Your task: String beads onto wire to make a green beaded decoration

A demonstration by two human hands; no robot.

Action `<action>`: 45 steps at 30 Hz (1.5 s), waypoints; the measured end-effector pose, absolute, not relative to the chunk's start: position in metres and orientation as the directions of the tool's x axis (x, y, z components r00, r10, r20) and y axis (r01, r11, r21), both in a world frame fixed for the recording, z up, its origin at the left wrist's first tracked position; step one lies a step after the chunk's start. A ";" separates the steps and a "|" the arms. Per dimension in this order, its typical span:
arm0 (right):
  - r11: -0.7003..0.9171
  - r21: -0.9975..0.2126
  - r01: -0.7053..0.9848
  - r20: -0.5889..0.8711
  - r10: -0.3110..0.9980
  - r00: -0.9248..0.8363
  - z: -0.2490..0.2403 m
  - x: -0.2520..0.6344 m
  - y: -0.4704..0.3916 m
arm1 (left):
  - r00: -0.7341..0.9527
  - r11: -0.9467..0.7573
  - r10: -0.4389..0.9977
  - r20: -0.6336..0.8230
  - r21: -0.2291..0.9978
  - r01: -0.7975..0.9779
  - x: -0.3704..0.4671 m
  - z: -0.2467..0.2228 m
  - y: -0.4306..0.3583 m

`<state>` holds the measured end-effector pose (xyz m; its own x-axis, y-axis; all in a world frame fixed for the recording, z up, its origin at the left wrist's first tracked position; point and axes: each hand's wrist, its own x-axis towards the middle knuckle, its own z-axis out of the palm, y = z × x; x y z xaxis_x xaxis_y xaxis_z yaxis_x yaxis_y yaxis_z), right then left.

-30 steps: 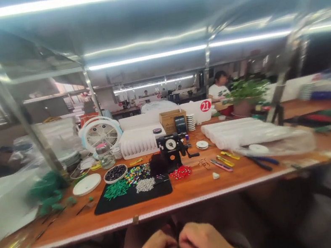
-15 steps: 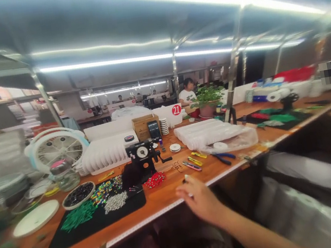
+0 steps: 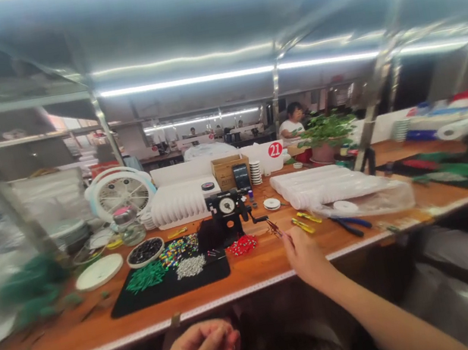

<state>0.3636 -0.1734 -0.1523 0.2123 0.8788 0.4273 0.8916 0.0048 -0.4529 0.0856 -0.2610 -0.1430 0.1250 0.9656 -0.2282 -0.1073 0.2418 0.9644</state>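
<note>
My right hand [image 3: 309,255] reaches over the bench with its fingers pinched together at a small bunch of thin dark strands [image 3: 274,228]. The strands stick out past the fingertips. Low in front of the bench edge, my left hand [image 3: 204,349] is closed, thumb against curled fingers; whatever it may hold is hidden. Yellow-handled snips [image 3: 302,225] lie just beyond my right hand. A black hand-cranked device with a round dial [image 3: 227,205] stands left of the strands. A red pile of small pieces [image 3: 243,245] is in front of it.
On a black mat [image 3: 168,292] sit green strips [image 3: 146,277], silver beads [image 3: 190,266] and coloured beads [image 3: 175,253]. A bowl of black pieces [image 3: 145,251] is behind. Blue-handled pliers [image 3: 354,224] lie right, before plastic-wrapped white rolls [image 3: 317,184]. A metal post [image 3: 372,120] rises behind them.
My right hand has moved forward, its fingers closing at the dark strands. The red-handled cutter beside them is now out of sight. The view has swung left; my left hand stays closed.
</note>
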 end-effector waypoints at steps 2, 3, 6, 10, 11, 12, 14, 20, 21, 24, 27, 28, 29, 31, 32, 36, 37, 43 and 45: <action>0.172 -0.558 0.812 0.416 0.905 0.095 -0.148 0.332 -0.206 | 0.122 0.193 0.975 -0.183 0.979 -0.073 0.088 -0.140 -0.263; 0.292 -0.737 0.609 0.369 0.930 0.001 -0.147 0.316 -0.223 | 0.119 0.169 0.980 -0.161 0.984 -0.057 0.090 -0.138 -0.265; 0.075 -0.994 0.078 0.047 0.949 -0.313 -0.149 0.281 -0.268 | 0.087 0.106 0.991 -0.103 0.994 -0.033 0.094 -0.135 -0.270; -0.320 -0.946 -0.061 -0.256 0.847 -0.466 -0.157 0.263 -0.286 | 0.010 0.095 0.995 -0.095 0.993 -0.063 0.095 -0.136 -0.277; -0.356 -0.932 -0.066 -0.287 0.838 -0.465 -0.157 0.261 -0.285 | -0.004 0.100 0.995 -0.101 0.992 -0.072 0.094 -0.136 -0.278; -0.377 -0.924 -0.067 -0.304 0.829 -0.469 -0.158 0.260 -0.283 | -0.011 0.104 0.994 -0.105 0.992 -0.077 0.093 -0.137 -0.278; -0.395 -0.916 -0.069 -0.317 0.818 -0.480 -0.157 0.259 -0.281 | -0.009 0.107 0.994 -0.108 0.991 -0.082 0.091 -0.138 -0.278; -0.424 -0.896 -0.132 -0.308 0.807 -0.503 -0.159 0.257 -0.282 | 0.003 0.100 0.995 -0.100 0.993 -0.067 0.089 -0.141 -0.277; -0.426 -0.894 -0.141 -0.306 0.808 -0.504 -0.161 0.257 -0.282 | -0.002 0.096 0.995 -0.097 0.994 -0.059 0.089 -0.141 -0.277; -0.433 -0.885 -0.173 -0.293 0.805 -0.515 -0.166 0.257 -0.283 | -0.008 0.086 0.996 -0.086 0.995 -0.043 0.089 -0.141 -0.279; -0.445 -0.869 -0.217 -0.278 0.801 -0.530 -0.168 0.254 -0.282 | -0.016 0.061 0.998 -0.061 0.998 -0.024 0.089 -0.139 -0.280; -0.451 -0.861 -0.234 -0.272 0.798 -0.538 -0.169 0.253 -0.281 | -0.019 0.053 0.998 -0.053 0.999 -0.013 0.088 -0.138 -0.280; -0.459 -0.853 -0.248 -0.268 0.794 -0.546 -0.169 0.251 -0.281 | -0.022 0.046 0.999 -0.046 0.999 -0.001 0.088 -0.137 -0.281; -0.475 -0.838 -0.269 -0.267 0.787 -0.556 -0.171 0.249 -0.280 | -0.022 0.035 0.999 -0.035 0.999 0.022 0.088 -0.135 -0.282; -0.481 -0.833 -0.274 -0.269 0.784 -0.559 -0.172 0.248 -0.280 | -0.019 0.028 0.999 -0.027 0.999 0.031 0.087 -0.134 -0.282; -0.487 -0.823 -0.290 -0.256 0.776 -0.577 -0.174 0.247 -0.277 | 0.013 -0.019 1.000 0.018 0.997 0.073 0.087 -0.130 -0.284; -0.481 -0.826 -0.295 -0.245 0.777 -0.580 -0.175 0.246 -0.276 | 0.018 -0.029 0.999 0.028 0.996 0.083 0.087 -0.130 -0.284; -0.266 -0.928 -0.260 -0.090 0.838 -0.538 -0.176 0.241 -0.278 | 0.044 -0.044 0.998 0.038 0.988 0.149 0.086 -0.127 -0.281; -0.081 -0.983 -0.163 0.008 0.877 -0.480 -0.174 0.249 -0.271 | 0.049 -0.030 0.999 0.022 0.986 0.163 0.086 -0.127 -0.277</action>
